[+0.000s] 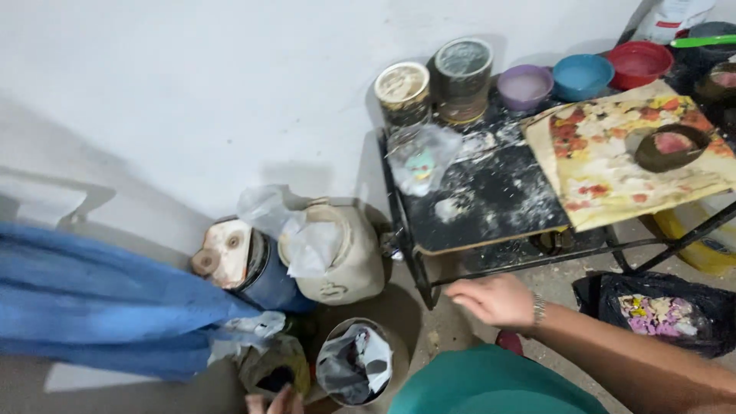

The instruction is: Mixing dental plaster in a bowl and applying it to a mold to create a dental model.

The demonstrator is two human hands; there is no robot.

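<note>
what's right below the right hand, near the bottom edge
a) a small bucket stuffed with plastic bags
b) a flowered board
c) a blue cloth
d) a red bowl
a: the right hand hovers open by the black table, and down to its left stands a small bucket stuffed with plastic bags.
</note>
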